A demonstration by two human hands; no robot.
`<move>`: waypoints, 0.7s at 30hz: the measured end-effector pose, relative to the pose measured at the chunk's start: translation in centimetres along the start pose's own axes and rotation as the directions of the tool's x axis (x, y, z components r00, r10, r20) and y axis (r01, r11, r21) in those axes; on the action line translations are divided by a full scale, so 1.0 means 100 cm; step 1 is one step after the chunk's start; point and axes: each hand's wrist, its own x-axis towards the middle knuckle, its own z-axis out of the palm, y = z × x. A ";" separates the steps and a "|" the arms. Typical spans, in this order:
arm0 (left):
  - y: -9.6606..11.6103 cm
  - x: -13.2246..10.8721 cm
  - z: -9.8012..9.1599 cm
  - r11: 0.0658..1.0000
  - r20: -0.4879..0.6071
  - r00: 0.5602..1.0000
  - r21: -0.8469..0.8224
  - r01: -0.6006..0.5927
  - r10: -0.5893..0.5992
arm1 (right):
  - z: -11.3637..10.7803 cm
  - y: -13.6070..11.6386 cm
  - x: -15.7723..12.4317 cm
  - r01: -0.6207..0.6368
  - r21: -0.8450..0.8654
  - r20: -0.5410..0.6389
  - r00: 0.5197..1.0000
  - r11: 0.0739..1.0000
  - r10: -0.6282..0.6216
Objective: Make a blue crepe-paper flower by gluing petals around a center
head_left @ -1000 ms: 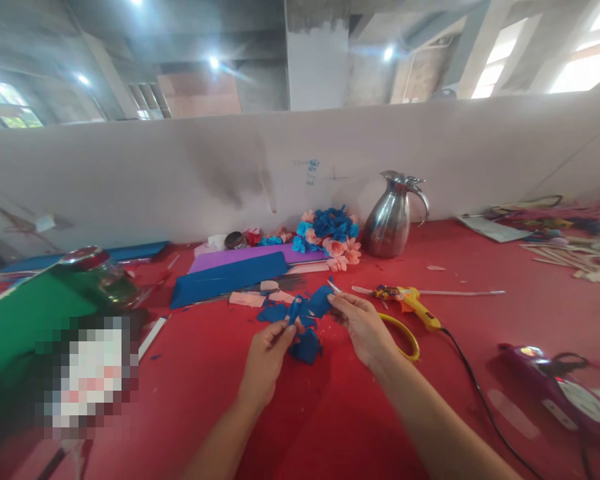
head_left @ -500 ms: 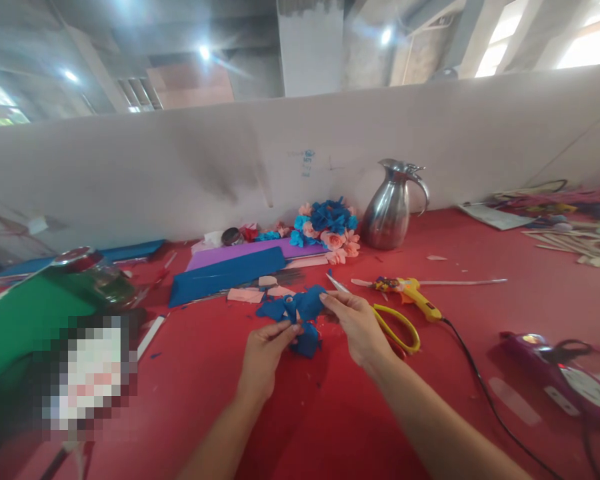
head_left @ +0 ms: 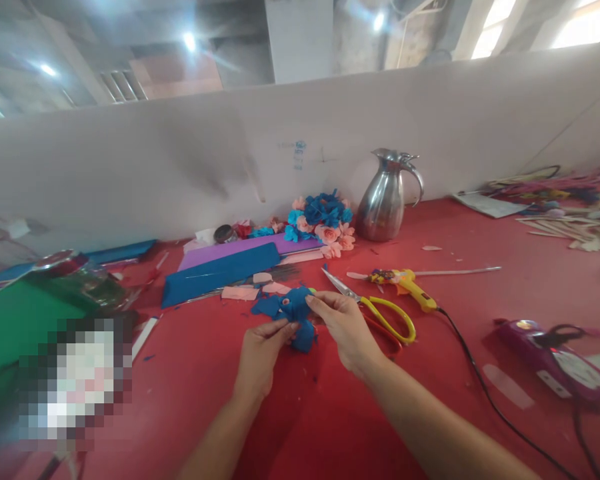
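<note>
Both my hands meet over a small blue paper flower (head_left: pixel 293 310) just above the red table (head_left: pixel 330 413). My left hand (head_left: pixel 261 352) pinches its lower petals with thumb and fingertips. My right hand (head_left: pixel 343 328) pinches the upper right side of the same flower, fingers closed on the paper. Loose blue petals (head_left: pixel 266 307) lie to the left of it. Yellow-handled scissors (head_left: pixel 380 313) lie on the table just right of my right hand.
A yellow glue gun (head_left: pixel 410 290) with a black cord lies beyond the scissors. A steel jug (head_left: pixel 385 200) and a cluster of blue and pink paper flowers (head_left: pixel 323 223) stand by the white wall. Blue and purple paper sheets (head_left: pixel 230 263) lie at centre left, a purple device (head_left: pixel 555 357) at right.
My hands have drawn closer together, folding the blue paper in tighter. The scissors, hidden behind my right hand earlier, now lie in full view. The camera has tilted down a little.
</note>
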 end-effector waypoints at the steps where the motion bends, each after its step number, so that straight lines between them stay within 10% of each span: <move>1: 0.000 0.000 0.000 1.000 -0.002 1.000 0.001 0.000 0.000 | 0.000 0.000 0.000 0.007 -0.003 -0.001 1.000 1.000 -0.007; 21: 0.002 -0.001 0.001 1.000 -0.010 1.000 -0.005 -0.010 0.010 | 0.002 0.002 -0.004 0.084 -0.098 0.023 0.996 0.992 -0.082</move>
